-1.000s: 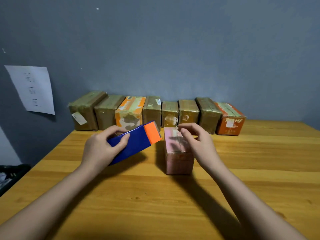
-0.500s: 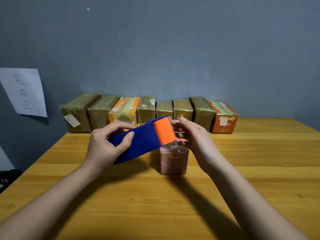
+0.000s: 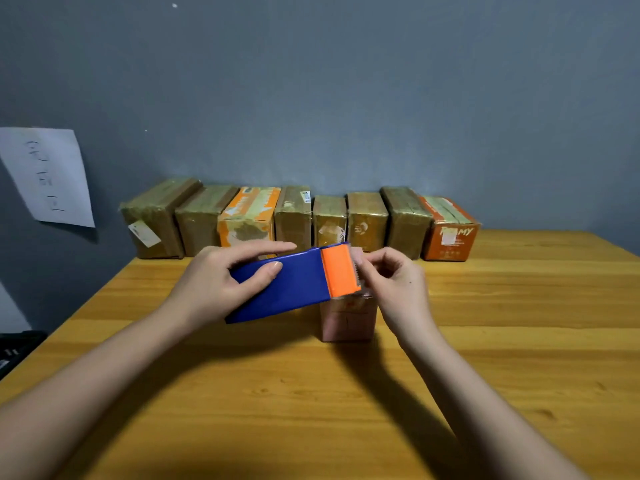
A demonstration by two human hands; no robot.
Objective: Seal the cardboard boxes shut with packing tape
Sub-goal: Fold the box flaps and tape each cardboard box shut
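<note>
Your left hand (image 3: pixel 211 289) grips blue tape dispenser (image 3: pixel 287 289), thumb on top, above small pink box (image 3: pixel 348 318) at centre of wooden table (image 3: pixel 519 306). Your right hand (image 3: pixel 398 292), fingers curled, seems to pinch tape end at orange cutter (image 3: pixel 341 270). Step: starting strip. Next: draw tape out, press onto box top.

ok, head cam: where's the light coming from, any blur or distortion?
Head view: arm shadows fall forward-left across the table, so light comes from behind-right; the taped boxes read soft, the tape dispenser sharp; wide-angle bowing shows at the table edges; no harsh glare.

Dispenser (image 3: pixel 287 285) above box (image 3: pixel 348 318), left-side.
</note>
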